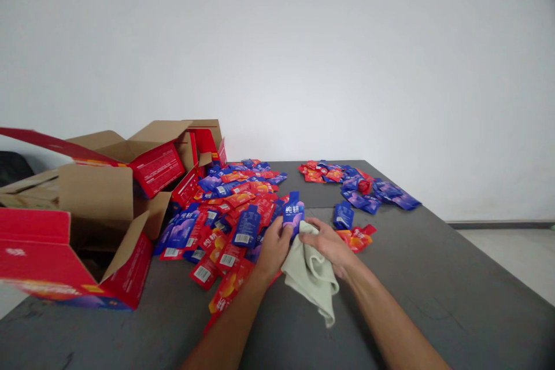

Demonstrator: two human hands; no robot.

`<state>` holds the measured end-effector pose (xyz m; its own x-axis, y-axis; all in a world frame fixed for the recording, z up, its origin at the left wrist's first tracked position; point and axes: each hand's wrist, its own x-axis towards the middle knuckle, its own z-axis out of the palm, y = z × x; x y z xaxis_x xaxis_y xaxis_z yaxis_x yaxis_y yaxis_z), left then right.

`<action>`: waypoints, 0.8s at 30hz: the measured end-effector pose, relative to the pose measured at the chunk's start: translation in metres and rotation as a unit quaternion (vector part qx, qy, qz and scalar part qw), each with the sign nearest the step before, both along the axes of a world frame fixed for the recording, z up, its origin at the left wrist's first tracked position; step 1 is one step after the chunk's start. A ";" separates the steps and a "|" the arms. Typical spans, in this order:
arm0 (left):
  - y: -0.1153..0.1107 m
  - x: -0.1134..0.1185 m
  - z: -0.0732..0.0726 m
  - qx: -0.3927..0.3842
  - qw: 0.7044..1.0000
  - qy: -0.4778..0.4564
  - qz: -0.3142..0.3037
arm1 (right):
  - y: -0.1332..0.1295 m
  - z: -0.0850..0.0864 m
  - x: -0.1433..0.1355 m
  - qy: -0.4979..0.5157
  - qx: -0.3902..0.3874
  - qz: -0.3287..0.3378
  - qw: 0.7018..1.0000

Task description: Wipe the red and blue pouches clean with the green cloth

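Observation:
Between my fingers stands a blue and purple spouted pouch (293,211) with white lettering on its front. My left hand (275,245) grips its left edge, the fingers closed. My right hand (326,244) is closed on a pale green cloth (311,274), which hangs down in folds and meets the pouch's lower right side. Just left of my hands lies a heap of red and blue pouches (247,225), some with barcodes showing. A blue pouch (343,215) and some red pouches (358,238) lie to the right of my right hand.
An opened red cardboard box (39,254) with its flaps up stands at the near left of the grey table (416,283). More open boxes (158,167) stand behind it. A spread of pouches (321,172) lies toward the table's far right edge, before a white wall.

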<state>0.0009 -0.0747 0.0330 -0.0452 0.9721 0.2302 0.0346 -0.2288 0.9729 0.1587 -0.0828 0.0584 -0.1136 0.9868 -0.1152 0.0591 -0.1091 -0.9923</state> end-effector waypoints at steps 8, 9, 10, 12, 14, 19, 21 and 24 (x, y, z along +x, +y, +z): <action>0.009 -0.006 -0.005 -0.064 0.976 -0.206 -0.023 | -0.003 -0.007 -0.018 -0.223 0.370 -0.081 0.898; 0.007 -0.005 -0.004 -0.066 0.970 -0.229 -0.056 | -0.006 -0.009 -0.022 -0.224 0.401 -0.044 0.887; 0.006 -0.005 -0.002 -0.063 0.965 -0.240 -0.089 | -0.007 -0.012 -0.025 -0.227 0.417 -0.015 0.880; 0.001 -0.004 0.003 -0.050 0.960 -0.237 -0.140 | -0.006 -0.019 -0.028 -0.243 0.431 0.002 0.869; -0.003 -0.003 0.007 -0.049 0.957 -0.222 -0.181 | 0.000 -0.026 -0.022 -0.269 0.453 -0.043 0.849; -0.011 0.005 0.011 -0.064 0.930 -0.201 -0.300 | 0.014 -0.025 0.008 -0.313 0.470 -0.138 0.814; -0.011 0.006 0.010 -0.051 0.937 -0.194 -0.285 | 0.013 -0.021 0.009 -0.312 0.482 -0.113 0.811; -0.008 0.002 0.009 -0.036 0.963 -0.171 -0.205 | 0.005 -0.016 -0.005 -0.296 0.505 -0.017 0.810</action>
<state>0.0024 -0.0825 0.0416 0.2851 0.9372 0.2011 -0.3696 -0.0861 0.9252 0.1537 -0.0779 0.0421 -0.3040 0.6125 0.7297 0.5711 0.7302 -0.3750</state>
